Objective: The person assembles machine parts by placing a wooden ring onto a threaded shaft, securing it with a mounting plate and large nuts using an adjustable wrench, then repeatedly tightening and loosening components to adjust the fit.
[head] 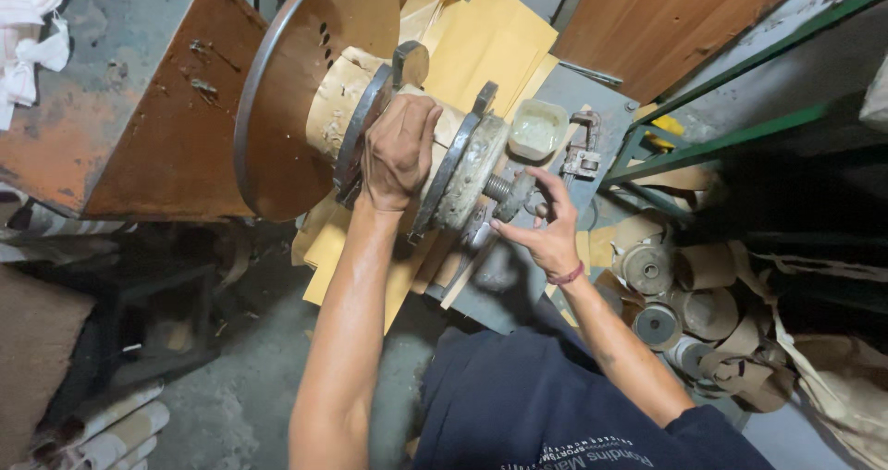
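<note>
The left hand is gripping a pale, cream-coloured cylindrical roll mounted on a horizontal shaft, its fingers curling over the top between two dark metal rings. The right hand is half open, its fingertips closing around a grey metal nut on the threaded end of the shaft, just outside a thick, grimy end disc. The roll is sitting between that disc and a large brown round plate with a metal rim.

Just beyond the nut, a small pale rectangular plastic tub is resting on a grey metal bench top; it is holding a whitish paste. Yellow-brown sheets of paper are lying under and behind the machine, some hanging over the bench edge.

To the right, below a green metal frame, a heap of brown paper cores and spools is crowding the floor close to the right forearm. A rusty orange metal panel is standing to the left of the plate, and several cardboard tubes are lying at the lower left.
</note>
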